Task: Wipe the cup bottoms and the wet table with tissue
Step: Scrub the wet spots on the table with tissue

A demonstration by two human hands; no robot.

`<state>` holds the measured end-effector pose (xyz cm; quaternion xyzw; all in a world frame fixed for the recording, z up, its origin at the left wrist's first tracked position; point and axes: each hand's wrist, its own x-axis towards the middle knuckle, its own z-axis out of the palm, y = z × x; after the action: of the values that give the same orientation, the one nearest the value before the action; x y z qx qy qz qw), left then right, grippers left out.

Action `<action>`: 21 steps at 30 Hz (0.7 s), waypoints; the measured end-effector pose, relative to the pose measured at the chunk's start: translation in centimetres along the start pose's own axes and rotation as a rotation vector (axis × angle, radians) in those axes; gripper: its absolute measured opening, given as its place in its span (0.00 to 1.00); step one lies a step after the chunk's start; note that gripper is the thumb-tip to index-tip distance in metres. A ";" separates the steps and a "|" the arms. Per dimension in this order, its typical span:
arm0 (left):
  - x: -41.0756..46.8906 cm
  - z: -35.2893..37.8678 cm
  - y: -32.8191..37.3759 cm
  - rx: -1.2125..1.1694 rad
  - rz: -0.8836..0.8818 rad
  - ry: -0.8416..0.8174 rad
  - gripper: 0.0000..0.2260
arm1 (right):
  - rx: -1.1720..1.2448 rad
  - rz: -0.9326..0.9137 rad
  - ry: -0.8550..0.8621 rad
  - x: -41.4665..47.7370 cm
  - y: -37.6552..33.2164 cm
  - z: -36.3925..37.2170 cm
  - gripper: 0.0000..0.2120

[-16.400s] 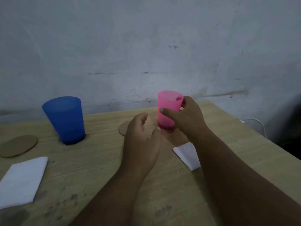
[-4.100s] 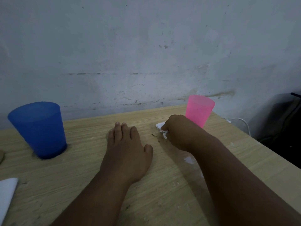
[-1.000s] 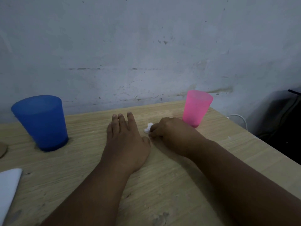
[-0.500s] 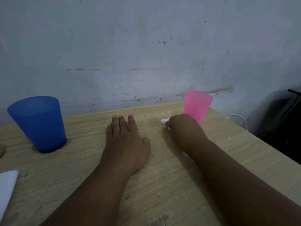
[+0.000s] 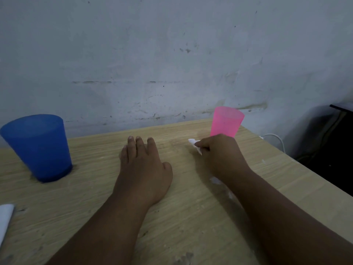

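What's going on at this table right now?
A person is wiping the wooden table with a crumpled tissue pinched in the right hand, just in front of the upright pink cup. The left hand lies flat on the table, fingers straight, holding nothing. The blue cup stands upright at the far left, untouched, and a second white tissue lies at the left edge of the view.

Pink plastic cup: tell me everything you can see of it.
The translucent pink plastic cup stands upright, mouth up, tapering downward from a wide rim, near the far right corner of the light wooden table, close to the wall. The right hand, gripping white tissue, hides its base; whether they touch cannot be told.
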<state>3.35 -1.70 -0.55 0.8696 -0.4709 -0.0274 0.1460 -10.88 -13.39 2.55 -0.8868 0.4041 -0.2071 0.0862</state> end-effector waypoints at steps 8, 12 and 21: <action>0.1 0.1 0.0 0.007 0.021 0.020 0.32 | -0.214 -0.238 -0.076 1.9 -2.6 3.2 0.15; 0.1 0.1 -0.2 0.012 0.021 -0.001 0.32 | -0.181 -0.417 -0.120 0.8 -2.9 2.8 0.21; 0.1 -0.2 0.1 -0.016 0.007 0.005 0.30 | 0.238 -0.097 -0.011 1.4 0.3 -0.8 0.09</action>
<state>3.35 -1.76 -0.32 0.8667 -0.4735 -0.0283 0.1544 -10.65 -14.62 3.53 -0.8900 0.3325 -0.2527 0.1830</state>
